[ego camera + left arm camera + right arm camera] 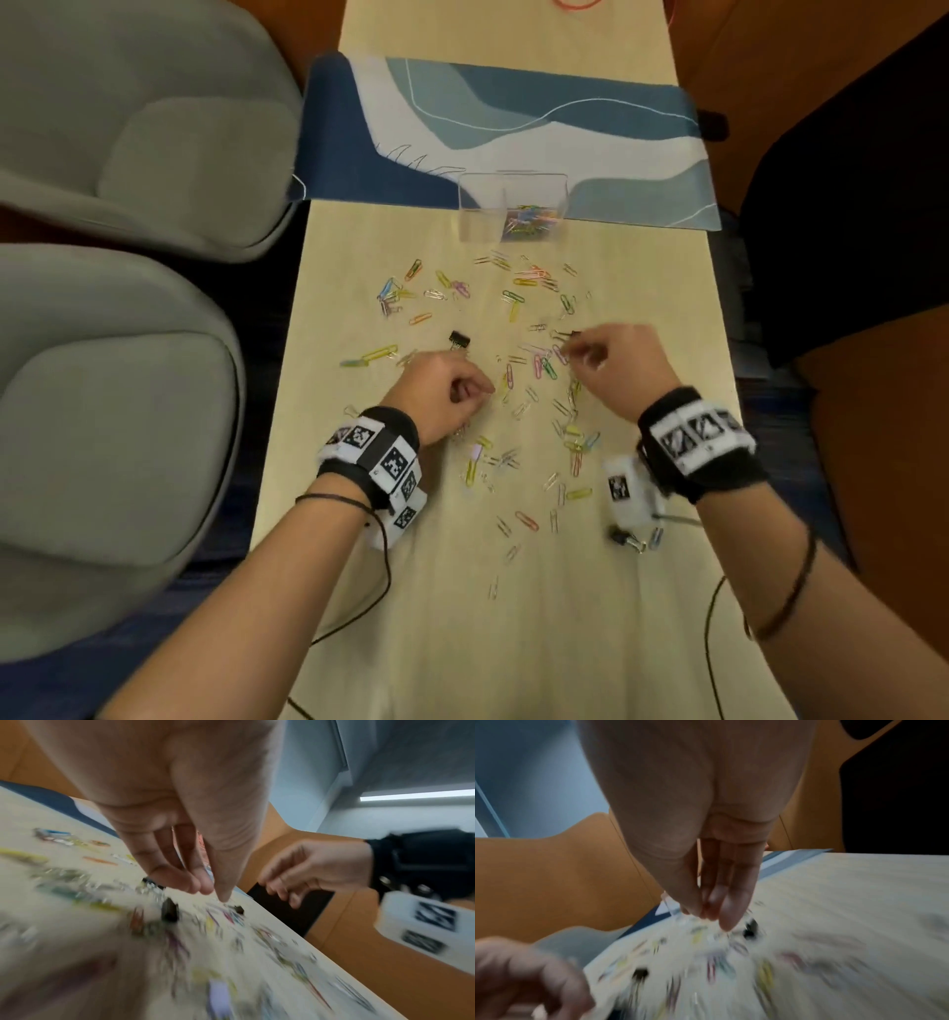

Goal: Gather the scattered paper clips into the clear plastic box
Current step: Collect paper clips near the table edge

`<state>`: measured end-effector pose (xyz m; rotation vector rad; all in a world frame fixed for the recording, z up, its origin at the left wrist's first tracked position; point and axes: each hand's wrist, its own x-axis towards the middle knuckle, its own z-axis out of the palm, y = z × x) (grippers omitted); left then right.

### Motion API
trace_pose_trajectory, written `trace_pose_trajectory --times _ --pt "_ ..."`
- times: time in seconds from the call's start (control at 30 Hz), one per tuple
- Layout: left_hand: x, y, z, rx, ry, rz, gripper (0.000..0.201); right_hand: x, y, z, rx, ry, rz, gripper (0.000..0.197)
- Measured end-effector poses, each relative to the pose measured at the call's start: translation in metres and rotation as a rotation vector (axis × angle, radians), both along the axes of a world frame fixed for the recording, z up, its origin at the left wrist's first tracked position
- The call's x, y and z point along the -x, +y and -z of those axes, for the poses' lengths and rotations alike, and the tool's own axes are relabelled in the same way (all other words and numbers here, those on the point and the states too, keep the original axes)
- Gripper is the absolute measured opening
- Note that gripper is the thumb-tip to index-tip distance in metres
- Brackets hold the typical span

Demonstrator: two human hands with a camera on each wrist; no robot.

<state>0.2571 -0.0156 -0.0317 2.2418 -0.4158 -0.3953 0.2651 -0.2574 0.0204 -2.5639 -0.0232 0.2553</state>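
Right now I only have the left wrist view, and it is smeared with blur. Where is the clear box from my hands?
Observer: The clear plastic box stands ahead of the left hand and the right hand, at the near edge of the blue placemat.
Operator: Anything in it yet?
Observer: Yes, a small heap of coloured paper clips lies toward its right side.
Operator: Any strays nearer the body than my hands?
Observer: Plenty of scattered clips lie there, and a black binder clip sits beside the white camera block on the right wrist.
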Motion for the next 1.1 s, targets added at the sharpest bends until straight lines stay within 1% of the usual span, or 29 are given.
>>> trace_pose_trajectory --times 0.1,0.17,0.23,0.3,0.4,0.5,0.57,0.63,0.7,0.73,0.77,0.83,0.9,0.97,1.03,1.1 --pt "0.044 0.003 0.006 -0.048 -0.016 -0.025 0.010 0.070 -0.002 0.024 0.053 0.142 0.026 0.022" --pt "0.067 0.002 0.012 -0.077 -0.027 -0.028 0.011 0.102 -0.002 0.040 0.100 0.177 0.093 0.021" --pt "0.084 -0.001 0.017 -0.122 -0.037 -0.041 0.016 0.125 0.000 0.053 0.120 0.168 0.186 0.022" --pt "0.098 -0.006 0.020 -0.180 -0.067 -0.031 0.021 0.141 0.006 0.062 0.119 0.118 0.196 0.024" --pt "0.119 -0.013 0.023 -0.227 -0.127 0.014 0.023 0.155 0.019 0.069 0.104 0.065 0.094 0.025" --pt "0.140 -0.015 0.025 -0.261 -0.172 0.058 0.021 0.154 0.023 0.064 0.093 0.072 0.080 0.027" --pt "0.152 -0.014 0.027 -0.252 -0.201 0.069 0.022 0.145 0.027 0.060 0.071 0.022 0.084 0.030" --pt "0.165 -0.012 0.029 -0.236 -0.193 0.078 0.028 0.135 0.037 0.059 0.060 -0.010 -0.023 0.046" --pt "0.178 -0.010 0.029 -0.230 -0.165 0.093 0.039 0.128 0.050 0.059 0.107 0.030 -0.224 0.065" --pt "0.183 -0.010 0.029 -0.223 -0.151 0.102 0.046 0.126 0.054 0.058 0.164 0.042 -0.323 0.070" --pt "0.188 -0.009 0.029 -0.214 -0.136 0.111 0.054 0.126 0.055 0.056 0.231 0.038 -0.400 0.072" --pt "0.195 -0.008 0.030 -0.193 -0.097 0.115 0.067 0.131 0.051 0.056 0.310 0.031 -0.456 0.068" --pt "0.199 -0.008 0.033 -0.159 -0.060 0.088 0.073 0.143 0.041 0.058 0.277 0.049 -0.434 0.063" --pt "0.200 -0.011 0.035 -0.110 -0.037 0.042 0.071 0.155 0.029 0.062 0.177 0.046 -0.364 0.058" --pt "0.200 -0.012 0.038 -0.071 -0.043 -0.003 0.068 0.157 0.015 0.067 0.064 0.005 -0.198 0.050" --pt "0.200 -0.013 0.039 -0.061 -0.071 -0.064 0.066 0.155 0.002 0.070 0.046 -0.032 -0.047 0.047"
